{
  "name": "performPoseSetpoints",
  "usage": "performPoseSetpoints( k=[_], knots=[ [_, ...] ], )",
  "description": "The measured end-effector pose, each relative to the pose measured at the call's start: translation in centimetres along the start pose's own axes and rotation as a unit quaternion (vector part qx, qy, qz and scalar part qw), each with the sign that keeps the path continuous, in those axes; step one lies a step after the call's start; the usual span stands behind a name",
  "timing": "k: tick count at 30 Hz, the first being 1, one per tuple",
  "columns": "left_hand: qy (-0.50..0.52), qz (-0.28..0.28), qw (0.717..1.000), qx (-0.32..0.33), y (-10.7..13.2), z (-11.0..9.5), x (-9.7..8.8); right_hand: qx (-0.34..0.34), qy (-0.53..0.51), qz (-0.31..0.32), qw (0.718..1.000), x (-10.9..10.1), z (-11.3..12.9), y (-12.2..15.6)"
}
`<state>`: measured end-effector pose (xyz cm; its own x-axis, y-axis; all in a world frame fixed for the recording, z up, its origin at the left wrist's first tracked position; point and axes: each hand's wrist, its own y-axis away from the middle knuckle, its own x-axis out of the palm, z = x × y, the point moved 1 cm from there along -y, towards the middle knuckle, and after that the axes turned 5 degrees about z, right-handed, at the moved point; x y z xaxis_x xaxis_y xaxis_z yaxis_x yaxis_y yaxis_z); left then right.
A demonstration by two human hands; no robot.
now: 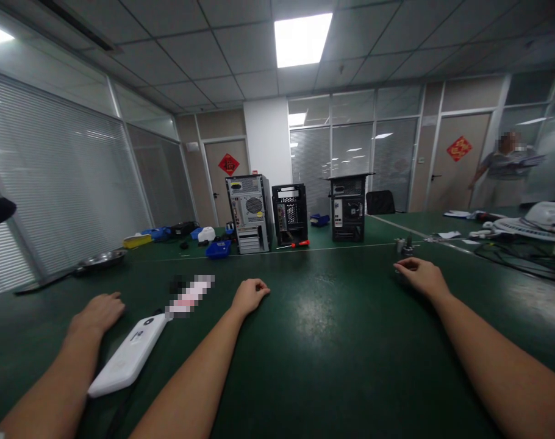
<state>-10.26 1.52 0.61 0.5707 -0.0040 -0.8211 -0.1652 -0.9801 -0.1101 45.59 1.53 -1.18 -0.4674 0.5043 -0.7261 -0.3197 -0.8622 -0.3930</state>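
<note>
My left hand rests on the green table with its fingers curled in and thumb close to them; nothing shows in it. Farther right, my right hand is low over the table with thumb and fingers drawn together. Whatever lies between those fingertips is too dark and small to make out. Just behind them stand a small metal cylinder and a darker pointed metal piece. Left of my left arm lies a white oblong device with a cord, beyond it a blurred pinkish strip.
Another person's hand rests at the left. Computer cases stand behind, with a red screwdriver and blue tray near them. A metal dish sits left; cables lie right. A person stands far right.
</note>
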Motion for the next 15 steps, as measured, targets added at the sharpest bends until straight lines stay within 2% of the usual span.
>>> performPoseSetpoints(
  k=[8,15],
  knots=[
    [-0.042,-0.058,0.997,-0.009,-0.10,0.13,0.02,-0.013,-0.004,0.008,1.000,0.08,-0.09,-0.03],
    [-0.037,-0.049,0.998,0.001,-0.08,0.10,0.12,-0.013,0.010,0.013,1.000,0.38,-0.34,-0.22]
  ],
)
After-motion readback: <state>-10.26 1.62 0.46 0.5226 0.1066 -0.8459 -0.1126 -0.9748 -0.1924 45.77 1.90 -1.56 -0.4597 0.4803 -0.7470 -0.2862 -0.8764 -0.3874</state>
